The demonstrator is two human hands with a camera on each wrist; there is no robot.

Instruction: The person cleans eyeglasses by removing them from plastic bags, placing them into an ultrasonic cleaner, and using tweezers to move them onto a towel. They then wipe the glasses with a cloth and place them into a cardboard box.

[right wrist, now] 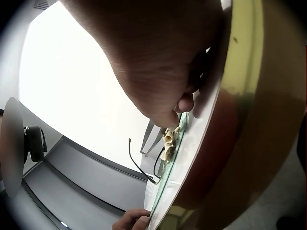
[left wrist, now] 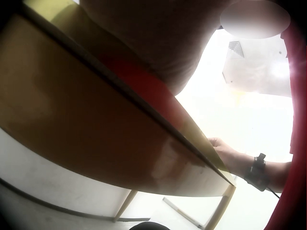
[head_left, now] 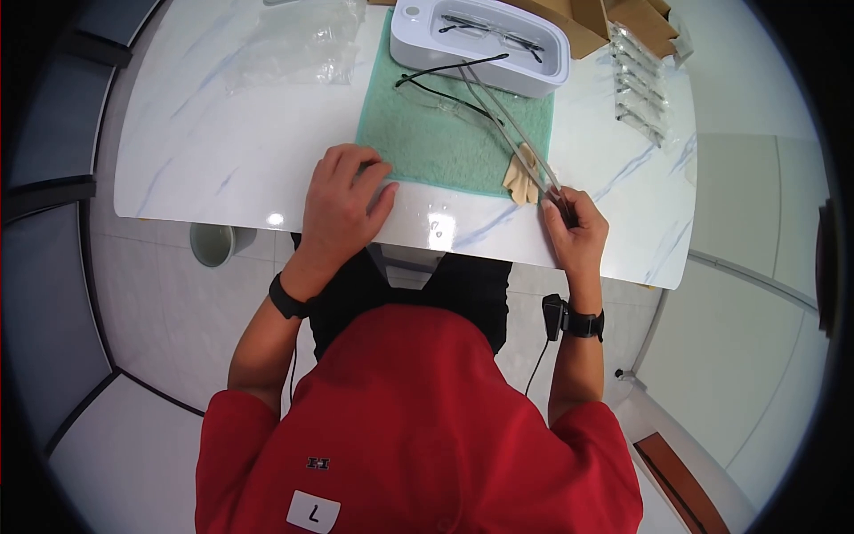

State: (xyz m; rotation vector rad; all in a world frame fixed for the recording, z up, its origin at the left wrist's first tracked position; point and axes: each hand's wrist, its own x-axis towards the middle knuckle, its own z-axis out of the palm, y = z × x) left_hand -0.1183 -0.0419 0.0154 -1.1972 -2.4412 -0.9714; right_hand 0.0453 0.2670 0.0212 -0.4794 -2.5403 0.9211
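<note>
My right hand [head_left: 578, 227] holds a pair of long, thin metal tongs [head_left: 505, 123] near the table's front edge. The tongs point up and left, their far end overlapping the front of a white cleaning tank. Below the tank, glasses [head_left: 449, 104] with black temples and clear lenses lie on a green towel [head_left: 418, 151]. A second pair of glasses [head_left: 494, 34] sits in the tank [head_left: 409, 44]. Beside the tongs are beige rubbery finger cots [head_left: 520, 178]. My left hand [head_left: 342, 200] rests on the table by the towel's left corner, fingers loosely bent, holding nothing.
Clear plastic bags [head_left: 302, 44] lie at the back left of the white table [head_left: 213, 151]. Small plastic packets [head_left: 639, 84] are lined up on the right, close to an open cardboard box [head_left: 583, 27]. A bin [head_left: 212, 245] stands on the floor at left.
</note>
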